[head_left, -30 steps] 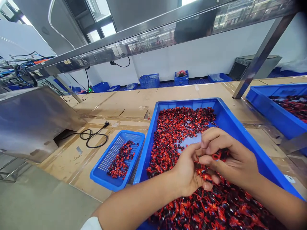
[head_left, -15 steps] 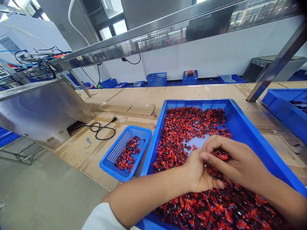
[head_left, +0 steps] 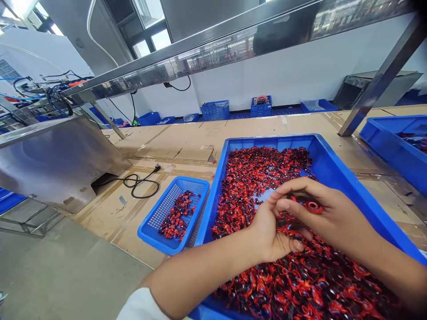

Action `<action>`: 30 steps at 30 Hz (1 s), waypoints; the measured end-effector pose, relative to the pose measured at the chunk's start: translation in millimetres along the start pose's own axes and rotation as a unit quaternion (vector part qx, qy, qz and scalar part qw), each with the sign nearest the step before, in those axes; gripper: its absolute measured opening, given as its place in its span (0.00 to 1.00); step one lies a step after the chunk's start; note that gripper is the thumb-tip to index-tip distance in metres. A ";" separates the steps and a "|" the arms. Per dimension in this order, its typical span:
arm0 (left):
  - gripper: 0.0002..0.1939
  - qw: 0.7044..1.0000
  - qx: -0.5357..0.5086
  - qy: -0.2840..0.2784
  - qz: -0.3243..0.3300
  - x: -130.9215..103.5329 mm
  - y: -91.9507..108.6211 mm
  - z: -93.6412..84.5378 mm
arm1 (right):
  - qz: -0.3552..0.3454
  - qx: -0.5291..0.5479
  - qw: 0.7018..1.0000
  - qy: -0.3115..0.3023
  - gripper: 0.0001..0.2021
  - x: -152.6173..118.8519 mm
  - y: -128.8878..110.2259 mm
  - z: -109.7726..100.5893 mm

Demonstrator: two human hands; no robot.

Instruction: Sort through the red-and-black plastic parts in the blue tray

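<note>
Both my hands meet over a large blue tray (head_left: 338, 171) full of small red-and-black plastic pieces (head_left: 247, 178) with rings and prongs. My right hand (head_left: 328, 211) curls its fingers and thumb around a red-and-black piece with a ring (head_left: 313, 206). Its fingertips touch my left hand (head_left: 268, 235) near the left thumb. The left hand is cupped, with one finger stretched out; its other fingers are mostly hidden behind the right hand. Whether anything lies in the left palm cannot be seen.
Left of the tray stands a small blue perforated basket (head_left: 155, 222) holding more such pieces. A black plug cable (head_left: 142, 182) lies on the cardboard-covered bench (head_left: 173, 133). Another blue tray (head_left: 383, 133) is at the right. A metal post (head_left: 376, 80) and crossbar (head_left: 213, 49) stand beyond.
The right hand's fingertips have shifted slightly left, and the ringed piece in it shows more plainly. The left hand has moved slightly left. The camera view has shifted a little.
</note>
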State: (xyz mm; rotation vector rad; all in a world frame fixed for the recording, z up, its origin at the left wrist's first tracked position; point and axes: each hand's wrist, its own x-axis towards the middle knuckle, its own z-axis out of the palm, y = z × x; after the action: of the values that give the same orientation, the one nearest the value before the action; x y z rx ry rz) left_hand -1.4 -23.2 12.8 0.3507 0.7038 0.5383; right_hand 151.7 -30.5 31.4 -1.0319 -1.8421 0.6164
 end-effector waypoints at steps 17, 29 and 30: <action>0.26 0.999 0.001 -0.046 0.003 2.1 1.3 -6.2 | 0.024 0.028 0.999 0.005 0.17 0.0 6.3 -2.1; 0.16 0.997 -0.008 -0.081 0.009 8.1 -13.4 -12.9 | -0.132 -0.033 0.987 -0.086 0.12 -7.8 -13.5 0.1; 0.17 0.997 -0.025 -0.078 0.000 9.1 -13.2 -13.2 | -0.125 -0.034 0.987 -0.097 0.12 -6.1 -12.9 2.1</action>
State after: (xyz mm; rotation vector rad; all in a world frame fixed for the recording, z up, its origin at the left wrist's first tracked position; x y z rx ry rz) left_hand -0.2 -27.0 -7.5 0.3424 0.5377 0.5224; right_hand 146.2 -42.5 37.3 -0.7888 -2.1347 0.5205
